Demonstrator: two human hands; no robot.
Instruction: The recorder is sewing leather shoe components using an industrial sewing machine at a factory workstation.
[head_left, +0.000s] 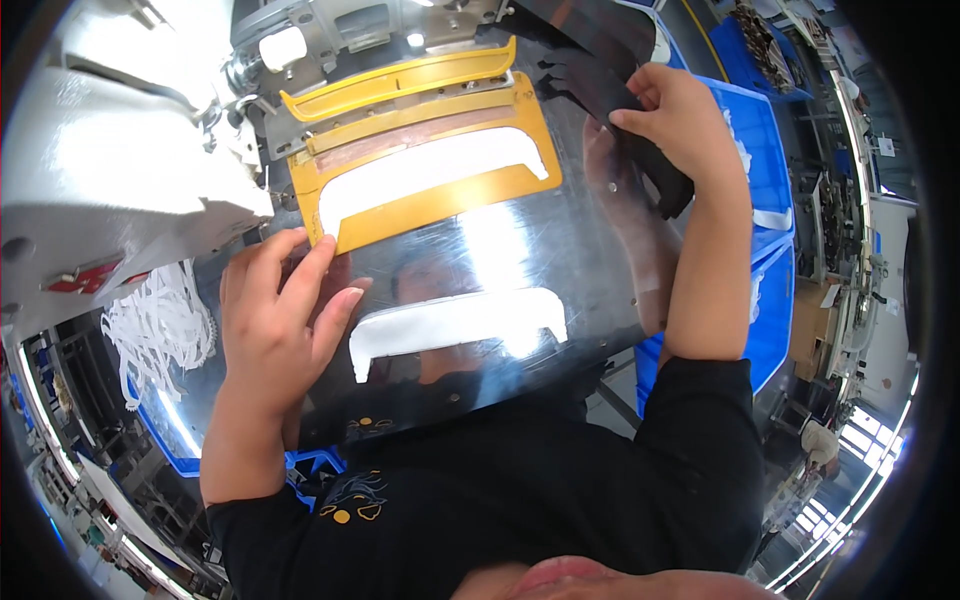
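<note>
A yellow template frame (pixel 430 215) lies under the machine head, with a long white piece (pixel 430 170) with bent ends inside its cut-out. My left hand (pixel 275 310) rests at the frame's lower left corner, fingers apart, two fingertips touching it. At the far right my right hand (pixel 685 125) is closed, thumb and bent fingers at a dark cut piece (pixel 655 170); part of their grip is hidden. A second white piece (pixel 455 325) of like shape lies flat on the shiny dark table (pixel 590 270), nearer to me. Behind the frame's opening, a raised yellow bar (pixel 400 82) stands on a metal clamp.
The white machine body (pixel 130 150) takes up the left side, close to my left hand. White strips (pixel 160 325) hang in a tangle below it. Blue bins (pixel 765 310) holding white pieces stand beyond the table's right edge.
</note>
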